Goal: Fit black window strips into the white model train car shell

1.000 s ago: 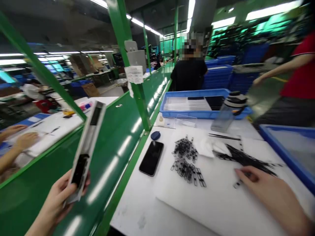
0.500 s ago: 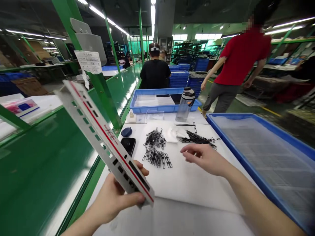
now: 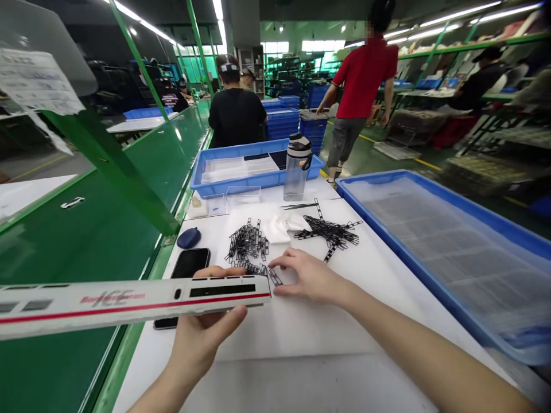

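A long white train car shell [image 3: 150, 299] with a red stripe lies nearly level across the left side, its right end in my left hand [image 3: 206, 327], thumb below and fingers behind. Close to that end, my right hand [image 3: 307, 278] has its thumb and index finger apart beside a small black frame piece [image 3: 274, 276] on the white table; whether they touch it is unclear. Behind the shell's end is a pile of short black frame pieces [image 3: 247, 244]. Longer black strips [image 3: 333, 229] are heaped farther right, with crumpled white material [image 3: 279, 225] between the piles.
A phone [image 3: 191, 264] and dark blue case [image 3: 188, 237] lie at left. A bottle [image 3: 295, 172] stands before a blue tray [image 3: 215, 186]. Another blue tray [image 3: 413, 269] borders the right. A green post [image 3: 116, 172] rises at left; two people are ahead.
The train shell has swung from steeply tilted to nearly level. My right hand has moved left and down to the small frame pieces. The camera view has turned right.
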Demonstrator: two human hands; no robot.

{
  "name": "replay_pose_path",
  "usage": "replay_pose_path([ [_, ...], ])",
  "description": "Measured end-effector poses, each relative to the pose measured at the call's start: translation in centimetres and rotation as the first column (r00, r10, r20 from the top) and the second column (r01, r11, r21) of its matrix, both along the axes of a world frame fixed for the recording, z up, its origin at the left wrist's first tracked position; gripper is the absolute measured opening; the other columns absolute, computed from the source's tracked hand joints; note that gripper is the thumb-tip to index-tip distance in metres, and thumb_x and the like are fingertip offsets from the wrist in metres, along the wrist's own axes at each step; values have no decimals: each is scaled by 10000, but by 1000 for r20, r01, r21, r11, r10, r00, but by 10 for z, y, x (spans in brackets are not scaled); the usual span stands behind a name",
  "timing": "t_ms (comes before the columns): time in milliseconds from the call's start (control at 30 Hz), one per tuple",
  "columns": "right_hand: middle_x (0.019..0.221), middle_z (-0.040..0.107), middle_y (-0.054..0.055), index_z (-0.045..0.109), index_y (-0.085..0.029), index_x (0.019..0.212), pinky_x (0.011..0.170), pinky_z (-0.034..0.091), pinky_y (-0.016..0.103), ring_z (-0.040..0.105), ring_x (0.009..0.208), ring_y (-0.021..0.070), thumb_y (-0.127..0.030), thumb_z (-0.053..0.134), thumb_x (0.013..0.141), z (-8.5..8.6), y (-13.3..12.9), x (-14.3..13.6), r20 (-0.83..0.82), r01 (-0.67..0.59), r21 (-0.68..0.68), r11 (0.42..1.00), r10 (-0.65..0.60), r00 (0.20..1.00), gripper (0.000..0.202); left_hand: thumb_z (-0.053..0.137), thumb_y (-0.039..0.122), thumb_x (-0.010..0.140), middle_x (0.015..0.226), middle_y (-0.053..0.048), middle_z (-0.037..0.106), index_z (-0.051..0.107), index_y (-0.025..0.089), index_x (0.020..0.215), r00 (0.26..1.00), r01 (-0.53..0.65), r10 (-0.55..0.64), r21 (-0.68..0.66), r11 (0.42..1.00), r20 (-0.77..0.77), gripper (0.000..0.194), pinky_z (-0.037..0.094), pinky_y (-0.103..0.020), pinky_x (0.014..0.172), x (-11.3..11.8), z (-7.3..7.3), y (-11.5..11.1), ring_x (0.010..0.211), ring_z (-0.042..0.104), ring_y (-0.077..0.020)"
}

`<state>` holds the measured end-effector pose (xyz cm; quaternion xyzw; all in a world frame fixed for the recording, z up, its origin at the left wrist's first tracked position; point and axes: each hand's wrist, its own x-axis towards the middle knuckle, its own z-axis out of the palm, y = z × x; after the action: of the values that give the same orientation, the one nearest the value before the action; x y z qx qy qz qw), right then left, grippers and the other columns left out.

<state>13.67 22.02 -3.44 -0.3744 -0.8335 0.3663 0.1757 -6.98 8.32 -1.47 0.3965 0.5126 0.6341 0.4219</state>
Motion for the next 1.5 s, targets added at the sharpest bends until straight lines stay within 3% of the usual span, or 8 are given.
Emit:
replay_pose_path([
  [200, 903, 764, 16, 781, -231, 875, 705, 518, 292, 685, 830, 186, -272, 772, 825, 2, 6, 4, -202, 40, -238, 970, -89, 975, 65, 937, 376, 748, 1254, -35, 693, 576, 331, 1116, 999, -37, 37, 13, 999, -18, 517, 613, -434, 1016, -1, -6, 0, 1236, 661, -299],
  [433, 1023, 807, 110, 594, -199, 959, 663, 569, 294, 777, 912, 221, -404, 680, 924, 12, 10, 9, -459, -80, -504, 860, -189, 868, 225, 925, 378, 763, 1281, -41, 686, 564, 327, 1104, 999, -11, 9, -41, 999, -51, 498, 595, -453, 1058, 2, -16, -4, 1270, 656, -312],
  [533, 998, 798, 88, 568, -206, 990, 652, 569, 276, 778, 863, 198, -384, 684, 946, 22, 4, 13, -534, -101, -523, 846, -233, 813, 217, 906, 339, 792, 1319, -34, 684, 568, 327, 1110, 995, 10, -14, -43, 999, -94, 464, 541, -464, 1128, 2, -19, -6, 1291, 648, -293],
  [700, 929, 766, 21, 602, -283, 1369, 576, 528, 231, 714, 756, 154, -337, 743, 941, 40, -11, 23, -575, -41, -471, 881, -272, 772, 454, 882, 231, 818, 1338, -62, 686, 583, 287, 1131, 985, 108, -109, -13, 994, -132, 437, 541, -459, 1125, 7, -17, -4, 1292, 647, -275],
  [967, 985, 783, 16, 679, -322, 1083, 928, 609, 295, 711, 1165, 244, -429, 739, 953, 21, -43, 21, -650, 0, -509, 861, -384, 656, 179, 886, 202, 791, 1320, -87, 681, 550, 262, 1161, 970, 241, -236, 136, 961, -56, 504, 531, -500, 1122, 39, -7, 8, 1289, 656, -287],
  [1300, 902, 786, 27, 684, -338, 1132, 601, 650, 285, 768, 783, 251, -588, 815, 805, 7, -48, 7, -566, 291, -620, 728, -672, 477, 431, 939, 250, 720, 1257, -81, 620, 579, 255, 1185, 983, 177, -168, 152, 972, -73, 589, 478, -509, 1150, 82, -3, 24, 1244, 632, -294],
  [1367, 894, 783, 14, 685, -326, 1086, 634, 652, 316, 765, 796, 250, -568, 805, 824, 12, -43, 10, -606, 345, -589, 731, -682, 410, 376, 1008, 251, 617, 1212, -83, 637, 613, 260, 1269, 979, 188, -179, 96, 977, -92, 762, 511, -494, 1102, 79, 1, 21, 1172, 652, -300],
  [1500, 796, 765, -8, 669, -314, 1018, 716, 618, 360, 754, 772, 242, -460, 791, 875, 27, -19, 29, -745, 391, -485, 782, -604, 284, 238, 1048, 504, 461, 1200, -12, 664, 471, 459, 1471, 985, 174, -174, 66, 982, -9, 1164, 615, -308, 689, 50, 9, -9, 859, 693, -209],
])
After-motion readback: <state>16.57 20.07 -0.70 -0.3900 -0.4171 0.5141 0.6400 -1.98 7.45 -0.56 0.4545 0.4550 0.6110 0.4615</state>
